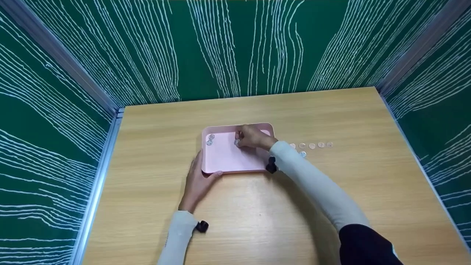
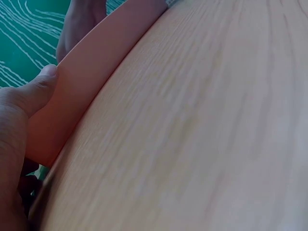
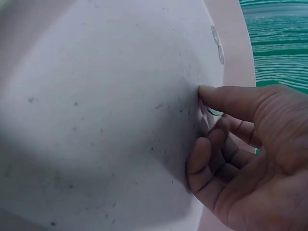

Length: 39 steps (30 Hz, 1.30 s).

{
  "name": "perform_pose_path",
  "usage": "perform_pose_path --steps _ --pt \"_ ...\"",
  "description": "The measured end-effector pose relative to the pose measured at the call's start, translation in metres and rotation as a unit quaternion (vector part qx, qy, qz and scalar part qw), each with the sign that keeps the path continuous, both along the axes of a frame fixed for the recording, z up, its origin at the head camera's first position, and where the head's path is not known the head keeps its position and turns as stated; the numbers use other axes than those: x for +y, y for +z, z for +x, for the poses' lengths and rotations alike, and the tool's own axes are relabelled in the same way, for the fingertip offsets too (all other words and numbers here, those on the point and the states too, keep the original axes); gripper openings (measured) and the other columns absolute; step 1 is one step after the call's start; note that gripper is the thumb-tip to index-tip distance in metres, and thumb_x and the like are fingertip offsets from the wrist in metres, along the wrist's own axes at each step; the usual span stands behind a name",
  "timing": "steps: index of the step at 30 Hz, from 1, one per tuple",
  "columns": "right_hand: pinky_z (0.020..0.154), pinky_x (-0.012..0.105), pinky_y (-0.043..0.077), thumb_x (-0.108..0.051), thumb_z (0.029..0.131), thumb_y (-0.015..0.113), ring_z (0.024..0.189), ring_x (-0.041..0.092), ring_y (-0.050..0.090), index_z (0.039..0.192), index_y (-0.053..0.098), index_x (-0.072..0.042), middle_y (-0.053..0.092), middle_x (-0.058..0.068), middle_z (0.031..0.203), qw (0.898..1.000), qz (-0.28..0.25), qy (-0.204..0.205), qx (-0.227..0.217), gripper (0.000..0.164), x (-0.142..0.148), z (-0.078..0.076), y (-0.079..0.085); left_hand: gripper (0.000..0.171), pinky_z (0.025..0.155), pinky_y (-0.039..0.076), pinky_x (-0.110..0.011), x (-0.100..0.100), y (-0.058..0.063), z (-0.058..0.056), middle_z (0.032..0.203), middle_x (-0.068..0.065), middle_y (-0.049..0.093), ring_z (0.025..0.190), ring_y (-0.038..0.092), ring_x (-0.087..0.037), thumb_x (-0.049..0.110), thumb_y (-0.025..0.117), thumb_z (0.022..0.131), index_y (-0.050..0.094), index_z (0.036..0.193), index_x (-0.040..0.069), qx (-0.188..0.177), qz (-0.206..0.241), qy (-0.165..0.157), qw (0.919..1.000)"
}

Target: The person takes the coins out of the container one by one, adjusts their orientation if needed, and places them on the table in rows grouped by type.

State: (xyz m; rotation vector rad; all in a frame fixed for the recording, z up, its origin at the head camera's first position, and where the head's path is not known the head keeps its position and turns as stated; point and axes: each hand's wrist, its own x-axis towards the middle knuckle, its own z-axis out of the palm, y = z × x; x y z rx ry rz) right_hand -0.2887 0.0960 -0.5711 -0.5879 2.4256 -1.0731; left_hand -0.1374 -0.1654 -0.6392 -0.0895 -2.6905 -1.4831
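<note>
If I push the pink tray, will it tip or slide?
The pink tray would probably slide, not tip: it's wide with low walls. It seems stiff, looking unbent where the left hand grips it. Flat discs inside might slide too.

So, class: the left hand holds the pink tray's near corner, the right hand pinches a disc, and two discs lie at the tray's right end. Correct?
Not quite: the head view shows the two discs at the left end of the pink tray. The left hand does hold its near corner, the right hand a disc.
</note>
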Motion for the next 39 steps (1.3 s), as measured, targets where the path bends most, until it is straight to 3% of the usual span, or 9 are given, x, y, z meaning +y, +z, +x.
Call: perform_pose_path --steps 8,16,20,27,33,39 --pt "0.066 0.028 0.048 0.002 0.099 0.078 0.078 0.02 0.061 0.11 0.072 0.003 0.069 0.011 0.098 1.0 0.003 -0.015 0.022 0.013 0.01 0.013 0.004 0.117 0.132 0.029 -0.056 0.0 -0.002 0.0 0.179 -0.012 0.033 0.163 0.032 -0.036 0.053 0.091 0.089 0.024 0.178 0.018 -0.002 0.006 0.0 1.0" --pt "0.063 0.025 0.049 0.005 0.097 0.079 0.077 0.019 0.061 0.106 0.073 0.006 0.071 0.012 0.093 0.996 -0.064 -0.056 0.022 0.011 0.035 0.026 0.005 0.117 0.131 0.031 -0.057 -0.002 -0.003 0.001 0.179 -0.012 0.033 0.162 0.034 -0.036 0.056 0.091 0.088 0.025 0.177 0.019 0.005 0.014 -0.001 0.9999" --pt "0.068 0.026 0.058 0.007 0.098 0.076 0.081 0.022 0.066 0.108 0.075 0.004 0.072 0.015 0.098 0.991 -0.098 -0.095 0.01 0.011 0.052 0.036 0.008 0.117 0.129 0.032 -0.059 -0.002 -0.003 0.0 0.178 -0.013 0.035 0.161 0.037 -0.037 0.056 0.091 0.087 0.026 0.177 0.017 0.011 0.017 -0.002 0.9998" --pt "0.068 0.024 0.061 0.013 0.095 0.068 0.08 0.019 0.067 0.11 0.075 0.005 0.07 0.014 0.095 0.971 -0.156 -0.183 0.006 0.018 0.082 0.057 0.011 0.115 0.131 0.029 -0.061 0.001 -0.001 0.0 0.178 -0.015 0.034 0.163 0.031 -0.041 0.053 0.091 0.089 0.026 0.177 0.015 0.007 0.004 -0.003 1.0" --pt "0.069 0.029 0.063 0.012 0.098 0.069 0.078 0.016 0.067 0.112 0.074 0.01 0.071 0.013 0.093 0.948 -0.214 -0.234 0.012 0.015 0.108 0.074 0.01 0.113 0.131 0.028 -0.063 0.0 -0.001 0.002 0.177 -0.015 0.035 0.164 0.028 -0.043 0.05 0.091 0.09 0.027 0.177 0.017 0.004 -0.006 0.002 1.0" --pt "0.072 0.027 0.062 0.008 0.1 0.068 0.081 0.017 0.067 0.117 0.073 0.01 0.069 0.019 0.101 0.931 -0.236 -0.277 0.009 0.017 0.142 0.091 0.01 0.116 0.132 0.027 -0.061 0.001 0.0 0.002 0.179 -0.013 0.032 0.165 0.028 -0.04 0.054 0.09 0.089 0.025 0.178 0.02 -0.005 0.003 0.0 1.0"
